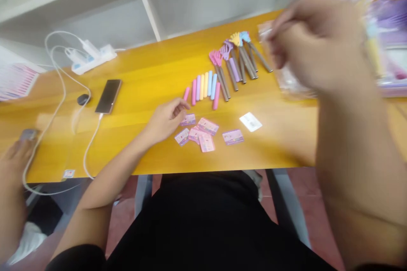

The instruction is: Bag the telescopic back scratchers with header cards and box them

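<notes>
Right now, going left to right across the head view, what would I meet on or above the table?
Round black object, phone, left hand, row of coloured tubes, hand-topped metal rods, blurred right hand, purple items.

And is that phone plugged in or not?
Plugged in: the phone has a white plug at its near end, with a white cable running from it toward the table's edge.

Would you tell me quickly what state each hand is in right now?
Left hand: loosely curled, partly open beside the small cards, nothing visibly held.
Right hand: raised, curled and blurred; whether it holds anything cannot be told.
</notes>
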Motion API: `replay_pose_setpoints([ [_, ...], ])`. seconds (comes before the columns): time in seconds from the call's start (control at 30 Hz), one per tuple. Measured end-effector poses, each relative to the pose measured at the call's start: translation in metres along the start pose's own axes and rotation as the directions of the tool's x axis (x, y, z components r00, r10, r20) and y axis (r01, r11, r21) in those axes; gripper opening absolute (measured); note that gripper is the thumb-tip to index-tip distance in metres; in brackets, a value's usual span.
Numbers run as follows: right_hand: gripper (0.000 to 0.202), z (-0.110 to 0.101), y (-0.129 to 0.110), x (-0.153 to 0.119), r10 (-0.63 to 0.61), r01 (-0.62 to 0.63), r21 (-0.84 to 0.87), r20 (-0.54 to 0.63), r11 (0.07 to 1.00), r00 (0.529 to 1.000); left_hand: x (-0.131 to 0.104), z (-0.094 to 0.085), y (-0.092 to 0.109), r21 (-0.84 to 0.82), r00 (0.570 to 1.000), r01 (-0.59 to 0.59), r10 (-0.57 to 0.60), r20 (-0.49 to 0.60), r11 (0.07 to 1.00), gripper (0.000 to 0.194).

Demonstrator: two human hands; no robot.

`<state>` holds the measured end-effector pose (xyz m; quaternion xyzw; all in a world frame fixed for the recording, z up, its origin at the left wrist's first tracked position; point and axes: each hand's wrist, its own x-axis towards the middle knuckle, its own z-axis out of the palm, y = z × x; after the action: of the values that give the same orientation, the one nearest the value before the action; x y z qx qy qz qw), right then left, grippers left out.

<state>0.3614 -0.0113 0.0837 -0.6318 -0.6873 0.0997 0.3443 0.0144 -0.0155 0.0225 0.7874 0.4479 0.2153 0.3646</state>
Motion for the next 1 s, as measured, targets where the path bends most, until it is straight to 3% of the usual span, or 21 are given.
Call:
replay_pose_setpoints([
  [0.1, 0.023, 0.029, -0.009, 0.02, 0.056, 0.001, -0.327, 0.165, 0.945, 0.985, 0.014, -0.004, -0.013, 0.332, 0.994, -0.025, 0.06, -0.096, 0.943, 0.018],
  [0.2, 0.029, 0.068, -0.006, 0.023, 0.173, -0.076, -0.474, 0.164, 0.877, 0.971, 0.02, -0.003, -0.03, 0.431, 0.99, -0.058, 0.108, -0.093, 0.901, 0.028],
  [0.3, 0.037, 0.091, 0.002, 0.016, 0.206, -0.086, -0.522, 0.178, 0.849, 0.962, 0.019, -0.001, -0.041, 0.444, 0.987, -0.135, 0.161, -0.023, 0.886, 0.031],
  [0.43, 0.039, 0.098, 0.009, 0.008, 0.212, -0.044, -0.562, 0.236, 0.826, 0.948, 0.014, -0.002, -0.046, 0.411, 0.988, -0.136, 0.151, -0.005, 0.902, 0.026],
  [0.6, 0.041, 0.103, 0.012, 0.007, 0.22, -0.034, -0.595, 0.244, 0.803, 0.945, 0.012, -0.003, -0.046, 0.383, 0.998, -0.023, 0.045, -0.049, 0.924, 0.016],
  [0.73, 0.041, 0.106, 0.012, 0.008, 0.233, -0.049, -0.59, 0.239, 0.806, 0.943, 0.011, -0.004, -0.045, 0.389, 0.997, 0.067, -0.047, -0.06, 0.919, 0.026],
  [0.87, 0.04, 0.105, 0.013, 0.007, 0.24, -0.06, -0.584, 0.235, 0.809, 0.942, 0.01, -0.007, -0.042, 0.446, 0.999, 0.049, -0.038, -0.033, 0.894, 0.009],
  [1.0, 0.039, 0.105, 0.016, 0.008, 0.231, -0.069, -0.564, 0.222, 0.823, 0.947, 0.01, -0.009, -0.038, 0.396, 0.995, 0.094, -0.083, -0.047, 0.913, 0.005],
])
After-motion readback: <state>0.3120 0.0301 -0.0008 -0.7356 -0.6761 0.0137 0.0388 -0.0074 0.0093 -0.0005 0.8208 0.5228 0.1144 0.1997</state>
